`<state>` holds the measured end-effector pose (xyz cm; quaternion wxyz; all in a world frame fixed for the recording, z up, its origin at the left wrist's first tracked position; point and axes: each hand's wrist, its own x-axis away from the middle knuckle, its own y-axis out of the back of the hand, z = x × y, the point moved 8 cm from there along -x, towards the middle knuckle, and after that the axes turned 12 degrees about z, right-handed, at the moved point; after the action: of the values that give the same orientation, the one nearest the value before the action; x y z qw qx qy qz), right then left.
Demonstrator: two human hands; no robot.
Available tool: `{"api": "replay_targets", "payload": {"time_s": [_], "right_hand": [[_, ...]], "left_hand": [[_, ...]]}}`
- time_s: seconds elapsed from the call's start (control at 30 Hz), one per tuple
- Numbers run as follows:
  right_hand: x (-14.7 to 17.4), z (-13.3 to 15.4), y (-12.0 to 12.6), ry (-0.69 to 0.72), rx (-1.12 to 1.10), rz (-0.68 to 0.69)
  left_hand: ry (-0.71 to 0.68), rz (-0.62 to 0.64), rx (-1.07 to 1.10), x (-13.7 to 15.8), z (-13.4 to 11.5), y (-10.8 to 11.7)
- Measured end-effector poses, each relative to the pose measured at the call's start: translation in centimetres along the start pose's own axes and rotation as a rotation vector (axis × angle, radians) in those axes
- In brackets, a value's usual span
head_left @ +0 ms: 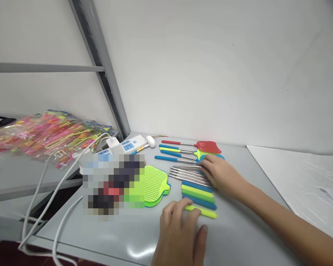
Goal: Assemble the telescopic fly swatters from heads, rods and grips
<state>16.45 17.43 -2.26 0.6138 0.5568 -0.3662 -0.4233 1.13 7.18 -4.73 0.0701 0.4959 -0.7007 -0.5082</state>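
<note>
The left hand (180,229) touches a lime handle sleeve (208,213), fingers curled, thumb wide apart — the right hand (218,170) overlaps metal rods (186,174) — cannot tell whether it grips any.

The head camera looks forward and down, close over the table (122,232).

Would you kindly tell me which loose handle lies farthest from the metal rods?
The yellow-green handle at the near end of the row: a blue handle lies just beyond it, and the others are closer to the rods.
</note>
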Motion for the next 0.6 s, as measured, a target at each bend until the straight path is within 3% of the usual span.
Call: {"api": "replay_targets", "payload": {"time_s": [0.23, 0.43, 0.6], "right_hand": [[-0.2, 0.6, 0.1, 0.137, 0.051, 0.012], [-0.1, 0.0, 0.4, 0.193, 0.047, 0.016], [-2.1, -0.4, 0.9, 0.181, 0.038, 0.020]], "left_hand": [[0.066, -0.059, -0.020, 0.2, 0.7, -0.6], [0.075, 0.002, -0.040, 0.0, 0.9, -0.7], [0.075, 0.101, -0.092, -0.3, 0.3, -1.0]]}}
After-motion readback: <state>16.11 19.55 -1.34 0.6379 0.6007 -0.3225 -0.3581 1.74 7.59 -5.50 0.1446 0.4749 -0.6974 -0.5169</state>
